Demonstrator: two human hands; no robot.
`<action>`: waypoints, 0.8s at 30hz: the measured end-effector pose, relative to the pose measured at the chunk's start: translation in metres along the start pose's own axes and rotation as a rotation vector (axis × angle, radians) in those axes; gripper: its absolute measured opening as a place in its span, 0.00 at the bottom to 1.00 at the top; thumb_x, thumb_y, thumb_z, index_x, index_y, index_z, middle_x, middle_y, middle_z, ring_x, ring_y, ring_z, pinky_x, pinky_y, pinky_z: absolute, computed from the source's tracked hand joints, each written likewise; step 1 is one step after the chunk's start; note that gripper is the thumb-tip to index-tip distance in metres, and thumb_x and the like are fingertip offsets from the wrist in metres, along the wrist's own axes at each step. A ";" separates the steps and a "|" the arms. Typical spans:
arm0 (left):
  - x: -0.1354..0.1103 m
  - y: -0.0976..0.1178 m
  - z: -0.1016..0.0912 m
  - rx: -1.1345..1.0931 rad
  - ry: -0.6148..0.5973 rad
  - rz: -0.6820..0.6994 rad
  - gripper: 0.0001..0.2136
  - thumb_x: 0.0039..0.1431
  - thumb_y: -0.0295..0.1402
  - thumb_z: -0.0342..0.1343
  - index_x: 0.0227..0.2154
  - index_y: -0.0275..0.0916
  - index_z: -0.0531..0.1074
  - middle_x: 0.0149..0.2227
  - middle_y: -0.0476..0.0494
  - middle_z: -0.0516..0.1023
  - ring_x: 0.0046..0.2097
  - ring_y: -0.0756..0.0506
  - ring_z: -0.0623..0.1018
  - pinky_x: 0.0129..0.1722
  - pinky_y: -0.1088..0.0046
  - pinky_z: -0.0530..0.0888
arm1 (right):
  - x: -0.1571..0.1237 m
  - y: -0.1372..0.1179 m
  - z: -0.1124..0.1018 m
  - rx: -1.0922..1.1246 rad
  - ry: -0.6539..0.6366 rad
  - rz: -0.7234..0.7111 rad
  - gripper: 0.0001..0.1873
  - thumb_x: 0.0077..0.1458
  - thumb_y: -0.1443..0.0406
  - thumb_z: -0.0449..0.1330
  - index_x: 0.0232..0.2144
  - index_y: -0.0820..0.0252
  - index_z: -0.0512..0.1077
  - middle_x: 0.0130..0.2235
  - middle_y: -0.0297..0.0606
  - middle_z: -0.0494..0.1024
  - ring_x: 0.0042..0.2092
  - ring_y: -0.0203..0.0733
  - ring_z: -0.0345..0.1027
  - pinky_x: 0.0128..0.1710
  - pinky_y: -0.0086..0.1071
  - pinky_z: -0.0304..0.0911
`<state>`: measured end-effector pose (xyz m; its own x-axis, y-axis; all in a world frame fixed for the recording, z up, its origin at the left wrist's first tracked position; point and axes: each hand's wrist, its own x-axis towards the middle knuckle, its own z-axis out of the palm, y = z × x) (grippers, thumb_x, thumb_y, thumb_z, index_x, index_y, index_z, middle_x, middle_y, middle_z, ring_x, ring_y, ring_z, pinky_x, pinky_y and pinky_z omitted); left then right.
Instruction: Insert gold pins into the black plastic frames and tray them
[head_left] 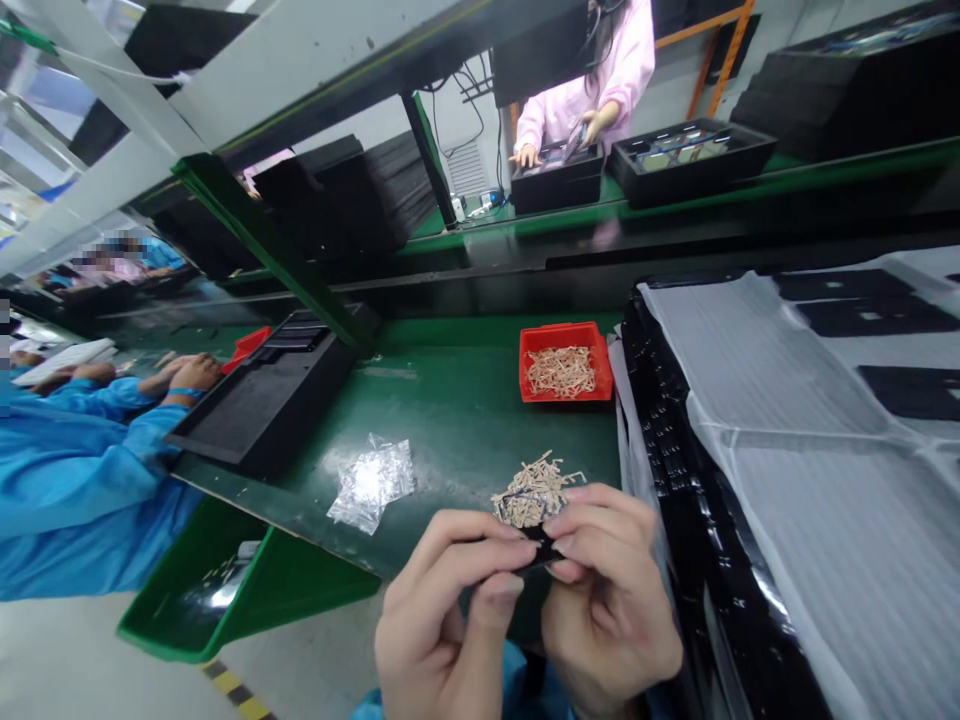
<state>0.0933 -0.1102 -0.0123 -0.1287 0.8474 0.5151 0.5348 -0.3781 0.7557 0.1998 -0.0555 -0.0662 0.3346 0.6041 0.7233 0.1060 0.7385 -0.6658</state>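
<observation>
My left hand (442,620) and my right hand (611,595) meet low in the middle of the view, both pinched on a small black part (541,546) held between their fingertips. Just beyond the fingers lies a loose pile of small tan strips (534,490) on the green bench (457,410). A red tray (565,362) farther back holds more of the same tan strips.
A clear plastic bag (373,482) lies left of the pile. Stacked black trays under white foam sheet (787,440) fill the right. A black tray (262,405) sits at left beside a person in blue (82,480). Another person in pink (592,80) works across the line. A green bin (225,590) hangs below the bench edge.
</observation>
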 end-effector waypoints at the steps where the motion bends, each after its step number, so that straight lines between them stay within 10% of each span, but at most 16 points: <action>1: 0.000 0.000 0.003 -0.013 0.004 -0.030 0.08 0.73 0.28 0.58 0.44 0.43 0.82 0.43 0.46 0.82 0.44 0.47 0.84 0.41 0.77 0.82 | 0.000 0.000 0.000 0.003 -0.005 0.028 0.15 0.58 0.81 0.56 0.36 0.57 0.72 0.32 0.34 0.77 0.41 0.43 0.71 0.42 0.44 0.72; 24: -0.007 -0.022 -0.006 0.038 0.175 0.447 0.08 0.73 0.37 0.59 0.44 0.44 0.83 0.46 0.48 0.82 0.34 0.47 0.84 0.37 0.62 0.89 | 0.007 -0.003 0.009 0.278 0.101 -0.032 0.06 0.68 0.61 0.65 0.38 0.57 0.76 0.43 0.37 0.81 0.43 0.42 0.76 0.38 0.43 0.75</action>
<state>0.0773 -0.1096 -0.0299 -0.0158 0.5286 0.8487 0.5996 -0.6742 0.4311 0.1929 -0.0510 -0.0577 0.4284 0.5563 0.7120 -0.1379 0.8190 -0.5570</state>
